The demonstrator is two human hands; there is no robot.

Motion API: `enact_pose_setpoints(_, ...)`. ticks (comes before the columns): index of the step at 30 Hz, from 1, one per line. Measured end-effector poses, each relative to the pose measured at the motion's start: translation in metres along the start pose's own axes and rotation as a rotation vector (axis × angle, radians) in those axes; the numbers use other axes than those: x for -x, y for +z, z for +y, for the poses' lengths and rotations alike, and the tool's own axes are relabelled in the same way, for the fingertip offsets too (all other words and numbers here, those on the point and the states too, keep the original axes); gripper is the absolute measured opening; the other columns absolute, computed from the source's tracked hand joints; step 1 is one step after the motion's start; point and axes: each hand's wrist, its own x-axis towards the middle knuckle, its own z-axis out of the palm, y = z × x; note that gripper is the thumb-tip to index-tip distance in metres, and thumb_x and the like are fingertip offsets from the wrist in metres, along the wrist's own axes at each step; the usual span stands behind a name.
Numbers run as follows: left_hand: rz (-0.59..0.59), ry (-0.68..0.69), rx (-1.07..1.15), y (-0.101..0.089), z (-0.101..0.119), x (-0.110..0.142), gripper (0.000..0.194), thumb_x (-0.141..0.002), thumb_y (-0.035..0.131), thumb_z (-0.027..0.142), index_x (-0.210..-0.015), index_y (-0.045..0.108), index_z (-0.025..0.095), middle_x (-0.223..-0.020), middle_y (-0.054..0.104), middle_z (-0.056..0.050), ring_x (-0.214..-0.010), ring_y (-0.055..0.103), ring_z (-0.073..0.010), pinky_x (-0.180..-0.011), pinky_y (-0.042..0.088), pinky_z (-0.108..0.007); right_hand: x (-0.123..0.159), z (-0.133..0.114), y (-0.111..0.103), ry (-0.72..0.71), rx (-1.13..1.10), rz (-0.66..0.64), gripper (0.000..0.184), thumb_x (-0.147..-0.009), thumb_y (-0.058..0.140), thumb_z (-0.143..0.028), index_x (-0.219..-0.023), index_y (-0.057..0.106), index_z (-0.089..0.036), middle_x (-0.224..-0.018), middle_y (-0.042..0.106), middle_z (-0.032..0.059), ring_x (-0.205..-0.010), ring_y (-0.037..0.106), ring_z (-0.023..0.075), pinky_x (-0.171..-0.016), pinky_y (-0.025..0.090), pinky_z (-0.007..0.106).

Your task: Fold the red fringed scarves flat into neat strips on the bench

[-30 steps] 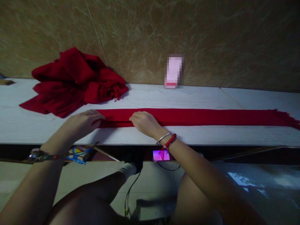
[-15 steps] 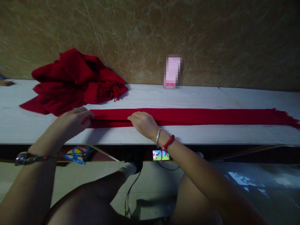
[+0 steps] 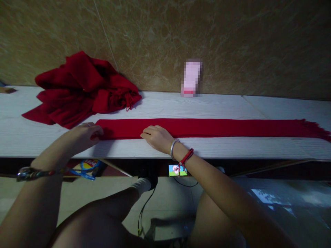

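Folded red scarf [image 3: 227, 127]: it lay on the white wood-grain bench top [image 3: 207, 147] in 1 long, narrow strip running left to right, nearer the front edge than the wall [image 3: 165, 41]. Its colour was an even, deep red, darker in my hands' shadow.
Surface: smooth and flat between my right hand and the far-right end; I saw no pattern on it.
Edges: the long sides ran nearly straight and parallel.
Fringe [image 3: 314, 129]: tassels spread loosely at the right end, reaching the border of my view.
Left end: 1 upper corner showed just beyond my fingers; my hand hid the rest of that end.
Left hand [image 3: 84, 136]: my thumb and fingers were closed in a pinch on the scarf's left end. I wore a ring there.
Right hand [image 3: 159, 138]: my fingers lay bent over the strip, left of its middle, touching it; whether they gripped cloth or only pressed, I could not tell.
Crumpled red scarf [image 3: 82, 91]: it sat in a heap behind my left hand, full of deep creases, with a few tassels at its right side.
Pink object [image 3: 191, 78]: it stood against the wall, behind the strip, too pixelated to identify.
Phone [image 3: 177, 170]: its lit screen showed a cartoon, below the bench top's front edge.
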Motion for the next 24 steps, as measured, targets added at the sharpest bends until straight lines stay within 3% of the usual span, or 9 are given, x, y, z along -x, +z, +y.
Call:
enact_pose_setpoints(12, -0.100, -0.124, -0.007, -0.008, -0.001, 0.003, 0.025, -0.069, 0.036, 0.021, -0.075, 0.060, 0.018, -0.078, 0.069, -0.007, -0.069, 0.060, -0.0174, -0.065, 0.044, -0.024, -0.009, -0.008, 0.013, -0.029, -0.066, 0.034, 0.030, -0.090, 0.044, -0.010, -0.113, 0.062, -0.016, -0.121, 0.062, 0.0104, -0.113, 0.053, 0.0172, -0.088, 0.041, 0.034)
enact_pose_setpoints(19, -0.168, -0.189, -0.055, -0.018, 0.005, 0.004, 0.025, -0.071, 0.037, 0.021, -0.081, 0.059, 0.016, -0.080, 0.066, -0.007, -0.075, 0.060, -0.0184, -0.068, 0.043, -0.024, -0.007, -0.010, 0.007, 0.032, -0.080, -0.044, 0.035, -0.091, 0.042, -0.010, -0.122, 0.057, -0.016, -0.133, 0.054, 0.0107, -0.127, 0.042, 0.0192, -0.102, 0.035, 0.041)
enact_pose_setpoints(23, -0.270, -0.192, -0.054, -0.011, 0.004, 0.001, 0.021, -0.071, 0.036, 0.017, -0.071, 0.057, 0.018, -0.070, 0.063, -0.003, -0.064, 0.057, -0.0163, -0.062, 0.040, -0.024, -0.006, -0.016, 0.006, 0.083, -0.062, -0.109, 0.039, -0.093, 0.040, -0.017, -0.130, 0.049, -0.019, -0.139, 0.048, 0.0085, -0.131, 0.038, 0.0206, -0.105, 0.031, 0.047)
enact_pose_setpoints(24, -0.235, -0.211, -0.027, -0.009, 0.003, 0.002, 0.020, -0.071, 0.037, 0.018, -0.068, 0.057, 0.019, -0.066, 0.062, -0.002, -0.061, 0.056, -0.0158, -0.060, 0.040, -0.023, -0.006, -0.017, 0.005, 0.096, -0.067, -0.121, 0.039, -0.093, 0.040, -0.020, -0.131, 0.048, -0.020, -0.140, 0.047, 0.0081, -0.131, 0.038, 0.0207, -0.105, 0.031, 0.048)
